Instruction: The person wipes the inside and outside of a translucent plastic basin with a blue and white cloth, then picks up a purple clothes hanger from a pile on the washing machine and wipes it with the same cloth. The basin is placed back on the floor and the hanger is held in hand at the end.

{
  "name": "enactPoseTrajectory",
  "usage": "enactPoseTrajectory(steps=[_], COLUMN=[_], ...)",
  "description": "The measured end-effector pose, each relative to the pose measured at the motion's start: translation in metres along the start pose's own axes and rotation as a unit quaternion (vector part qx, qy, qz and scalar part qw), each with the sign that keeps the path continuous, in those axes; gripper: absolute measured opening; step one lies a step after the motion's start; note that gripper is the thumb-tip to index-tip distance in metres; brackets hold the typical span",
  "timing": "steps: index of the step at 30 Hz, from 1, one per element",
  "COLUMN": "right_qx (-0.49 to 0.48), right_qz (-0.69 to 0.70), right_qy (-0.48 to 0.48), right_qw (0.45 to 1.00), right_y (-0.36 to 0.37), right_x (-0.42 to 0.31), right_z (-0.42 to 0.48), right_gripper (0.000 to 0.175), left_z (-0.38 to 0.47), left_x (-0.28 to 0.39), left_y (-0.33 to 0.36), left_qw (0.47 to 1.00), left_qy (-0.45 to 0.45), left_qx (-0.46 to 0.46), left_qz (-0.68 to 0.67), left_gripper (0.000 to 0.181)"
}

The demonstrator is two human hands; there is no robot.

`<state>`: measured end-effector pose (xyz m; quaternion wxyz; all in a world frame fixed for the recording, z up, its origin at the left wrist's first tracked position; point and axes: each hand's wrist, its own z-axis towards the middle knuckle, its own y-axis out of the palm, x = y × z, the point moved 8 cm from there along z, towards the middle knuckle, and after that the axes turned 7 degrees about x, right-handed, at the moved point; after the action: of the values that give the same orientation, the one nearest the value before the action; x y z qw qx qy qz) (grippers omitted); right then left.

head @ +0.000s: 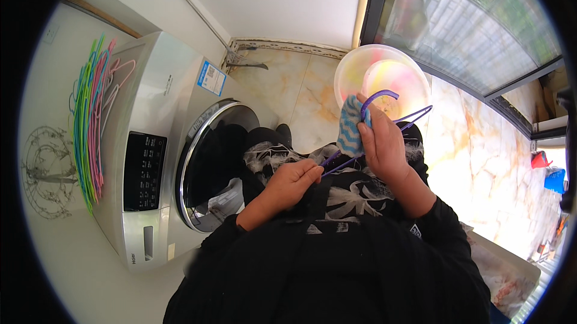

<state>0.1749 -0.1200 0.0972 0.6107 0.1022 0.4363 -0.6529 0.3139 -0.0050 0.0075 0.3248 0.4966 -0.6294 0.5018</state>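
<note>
A purple clothes hanger (382, 93) lies across my lap with its hook pointing up and to the right. My left hand (292, 184) grips one end of it in a closed fist. Around its neck, just below the hook, my right hand (382, 141) is closed, pressing a blue-and-white striped cloth (350, 128) against it. The cloth hangs over the left side of the right hand's fingers. Part of the hanger is hidden behind the right hand and the cloth.
At left stands a Haier front-load washing machine (148, 85) with its round door (216, 162). Several coloured hangers (90, 130) lie on its top. Nested translucent plastic basins (349, 65) sit on the marble-patterned floor ahead, beside a glass sliding door (469, 26). A metal pole (198, 11) leans in the corner.
</note>
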Motion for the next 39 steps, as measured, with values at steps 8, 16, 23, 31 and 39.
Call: enactPoseTrajectory(steps=[8, 16, 23, 31, 39], right_qx=[-0.011, -0.008, 0.007, -0.056, -0.233], right_qz=[0.03, 0.054, 0.193, 0.232, 0.287], right_qy=[-0.022, -0.028, 0.109, 0.211, 0.206], right_qw=[0.999, 0.998, 0.975, 0.948, 0.906], right_y=[0.007, -0.007, -0.002, 0.088, 0.137], right_x=[-0.021, -0.025, 0.004, 0.093, 0.084], right_z=[0.013, 0.004, 0.019, 0.048, 0.084], right_gripper=[0.041, 0.039, 0.024, 0.019, 0.026], left_z=[-0.011, -0.023, 0.003, 0.043, 0.086], left_x=[0.017, 0.008, 0.01, -0.021, 0.012], left_y=[-0.011, -0.013, 0.005, -0.013, -0.037], left_qw=[0.998, 0.995, 0.999, 0.986, 0.984], left_qy=[0.029, -0.041, 0.021, -0.139, -0.104], left_qx=[0.041, 0.033, 0.006, 0.038, 0.143], left_qz=[-0.031, -0.083, -0.044, -0.084, -0.029], left_gripper=[0.026, 0.029, 0.033, 0.025, 0.026])
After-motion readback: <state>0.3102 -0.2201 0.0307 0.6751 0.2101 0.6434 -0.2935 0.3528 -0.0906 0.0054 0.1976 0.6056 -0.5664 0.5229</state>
